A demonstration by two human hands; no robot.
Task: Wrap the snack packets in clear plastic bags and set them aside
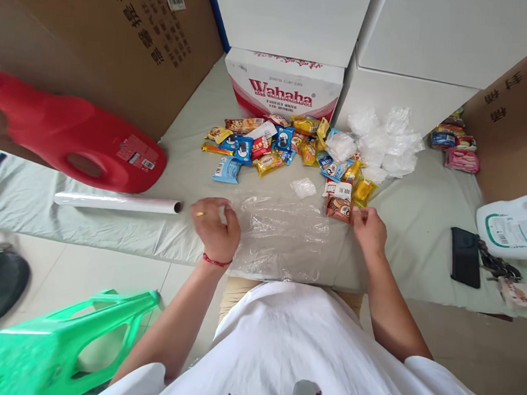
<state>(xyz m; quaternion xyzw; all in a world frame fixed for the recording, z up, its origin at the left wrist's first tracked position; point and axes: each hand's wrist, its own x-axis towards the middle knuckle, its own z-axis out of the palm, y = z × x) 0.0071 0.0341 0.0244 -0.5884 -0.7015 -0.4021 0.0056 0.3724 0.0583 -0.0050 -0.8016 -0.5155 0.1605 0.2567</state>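
Note:
A sheet of clear plastic film [283, 235] lies crinkled on the cloth-covered table in front of me. My left hand [216, 230] is closed at the film's left edge, its thumb and finger on the film; the other fingertips are hidden beneath. To the right, my right hand [369, 230] pinches the right end of a brown snack packet [338, 209]. Just beyond that packet lie a yellow packet [364, 191] and a red-and-white packet [337, 189]. A small film-wrapped bundle [304, 188] rests past the far edge of the sheet.
Mixed snack packets [253, 145] lie beyond the film, beside a heap of clear wrapped bundles [387, 143]. A film roll [119, 202] and red jug [91, 137] stand left. A phone [465, 257] and white bottle [516, 227] are right; a Wahaha box [282, 90] backs the table.

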